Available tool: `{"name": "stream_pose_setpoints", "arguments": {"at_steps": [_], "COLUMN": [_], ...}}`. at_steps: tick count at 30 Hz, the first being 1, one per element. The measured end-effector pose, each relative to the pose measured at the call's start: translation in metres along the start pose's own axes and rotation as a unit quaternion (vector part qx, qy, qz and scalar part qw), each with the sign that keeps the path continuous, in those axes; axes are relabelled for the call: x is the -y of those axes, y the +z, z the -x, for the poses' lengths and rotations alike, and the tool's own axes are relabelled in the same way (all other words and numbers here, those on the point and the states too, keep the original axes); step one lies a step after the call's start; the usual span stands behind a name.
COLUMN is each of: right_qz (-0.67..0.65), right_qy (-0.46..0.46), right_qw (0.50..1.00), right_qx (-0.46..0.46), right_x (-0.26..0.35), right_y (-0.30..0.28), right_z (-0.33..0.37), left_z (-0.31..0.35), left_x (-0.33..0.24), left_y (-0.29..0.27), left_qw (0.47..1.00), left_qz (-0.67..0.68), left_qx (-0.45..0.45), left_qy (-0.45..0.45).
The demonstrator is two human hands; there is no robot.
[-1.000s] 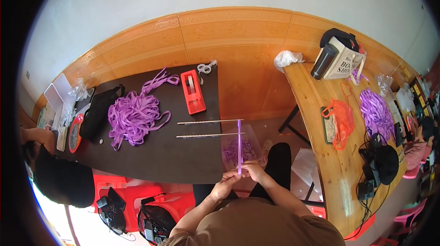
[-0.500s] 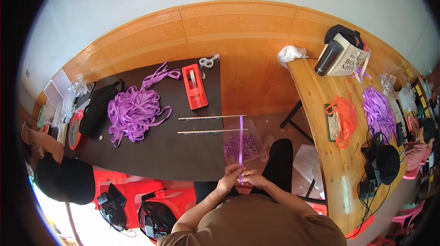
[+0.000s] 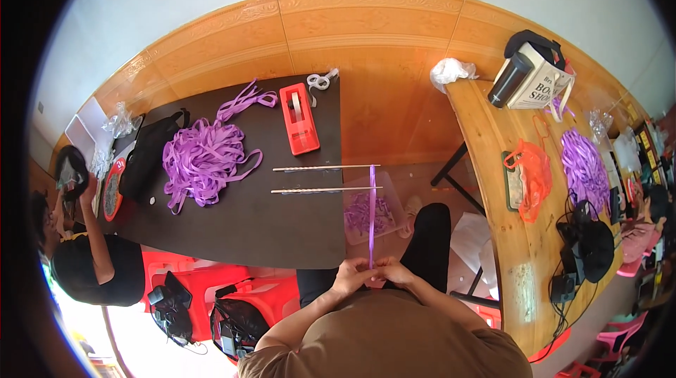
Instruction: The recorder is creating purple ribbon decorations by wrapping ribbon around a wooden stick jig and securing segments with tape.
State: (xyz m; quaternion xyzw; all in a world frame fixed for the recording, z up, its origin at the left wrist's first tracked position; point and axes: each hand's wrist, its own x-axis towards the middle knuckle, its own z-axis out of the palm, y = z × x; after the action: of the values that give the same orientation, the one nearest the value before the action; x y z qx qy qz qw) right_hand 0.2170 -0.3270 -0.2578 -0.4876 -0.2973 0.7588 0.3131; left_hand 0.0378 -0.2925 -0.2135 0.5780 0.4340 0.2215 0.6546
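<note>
A strip of purple ribbon (image 3: 372, 227) runs taut from two thin sticks toward my lap. The far stick (image 3: 317, 167) and the near stick (image 3: 317, 190) lie side by side on the dark table, their right ends jutting past its edge; the ribbon meets them there. My left hand (image 3: 350, 277) pinches the ribbon's near end. Close beside it, my right hand (image 3: 395, 272) is closed at the same end, fingertips almost meeting the left's. Below the ribbon, a clear plastic bin (image 3: 394, 191) holds short purple ribbon pieces.
On the dark table (image 3: 282, 230) lie a purple ribbon heap (image 3: 204, 163), a red tape dispenser (image 3: 300, 121) and white-handled scissors (image 3: 320, 82). At right, a wooden table (image 3: 486, 146) bears an orange bag (image 3: 533, 181), a tote bag and another ribbon heap. A co-worker (image 3: 98, 269) sits at left.
My hands have drawn closer together at the ribbon's near end. The view has shifted slightly, so the tables sit higher. The co-worker at left now lifts a dark round object.
</note>
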Motion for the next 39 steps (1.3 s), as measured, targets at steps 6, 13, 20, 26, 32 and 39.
{"name": "stream_pose_setpoints", "arguments": {"at_steps": [6,13,20,26,32,39], "right_qz": [0.017,0.034,0.049,0.034,0.025,0.023], "right_qy": [-0.005,-0.015,-0.007,-0.019,-0.029,-0.036], "right_qw": [1.0,0.998,0.997,0.996,0.996,0.995], "right_qx": [0.012,0.049,0.06,0.075,0.084,0.091], "right_x": [0.006,0.013,0.03,0.029,0.027,0.025], "right_y": [0.003,0.007,0.018,0.019,0.02,0.018], "right_z": [0.005,0.018,0.036,0.037,0.036,0.034], "left_z": [-0.004,-0.043,-0.082,-0.081,-0.074,-0.071], "left_x": [-0.007,-0.079,-0.106,-0.121,-0.126,-0.127], "left_y": [0.009,0.017,0.005,0.008,0.013,0.012], "left_qw": [0.994,0.939,0.915,0.938,0.927,0.927], "left_qz": [0.002,-0.046,0.012,0.17,0.282,0.347], "left_qx": [-0.106,-0.251,-0.281,-0.207,-0.172,-0.116], "left_qy": [0.005,0.231,0.288,0.222,0.176,0.084]}}
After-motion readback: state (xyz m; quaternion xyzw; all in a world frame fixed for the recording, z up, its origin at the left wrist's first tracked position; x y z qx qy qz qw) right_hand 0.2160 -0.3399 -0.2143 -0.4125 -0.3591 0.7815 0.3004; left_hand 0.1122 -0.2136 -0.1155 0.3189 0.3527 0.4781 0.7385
